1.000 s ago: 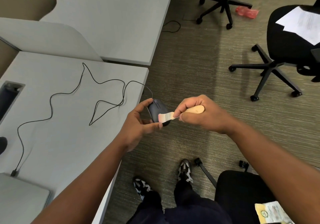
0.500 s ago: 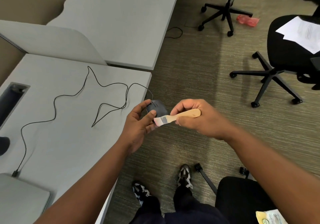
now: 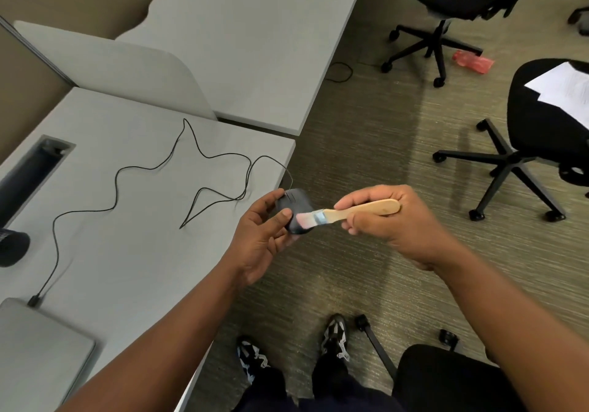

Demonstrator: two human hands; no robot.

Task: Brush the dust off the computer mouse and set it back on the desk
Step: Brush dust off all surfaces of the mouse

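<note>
Just off the right front corner of the desk (image 3: 134, 252), over the carpet (image 3: 366, 156), the black mouse (image 3: 294, 207) is held in the air by the left hand (image 3: 261, 239), thumb curled over its top and fingers wrapped behind and beneath it. Against the mouse's right side lie the pale bristles of a small brush (image 3: 350, 212), whose wooden handle points away from the mouse to the right. The right hand (image 3: 389, 220) grips that handle, fingers curled round it from below and thumb along its top edge. From the mouse's far end a thin black cable (image 3: 153, 167) climbs onto the desk and wanders leftward in loose loops, ending in a plug at the grey laptop (image 3: 38, 354) lying at the desk's near left end. Left of the mouse, at the desk's far left side, sits a recessed cable slot (image 3: 28, 172), with a dark round object (image 3: 12, 247) nearer the laptop; what it is cannot be told. Beyond the mouse a low grey divider (image 3: 121, 67) parts the desk from a second desk (image 3: 255, 45). Right of the mouse stand two black office chairs, the nearer chair (image 3: 522, 144) and the farther chair (image 3: 446, 6) both carrying white papers, with a red wrapper (image 3: 471, 61) on the carpet between them. Below the mouse, the person's patterned shoes (image 3: 334, 338) rest on the carpet
</note>
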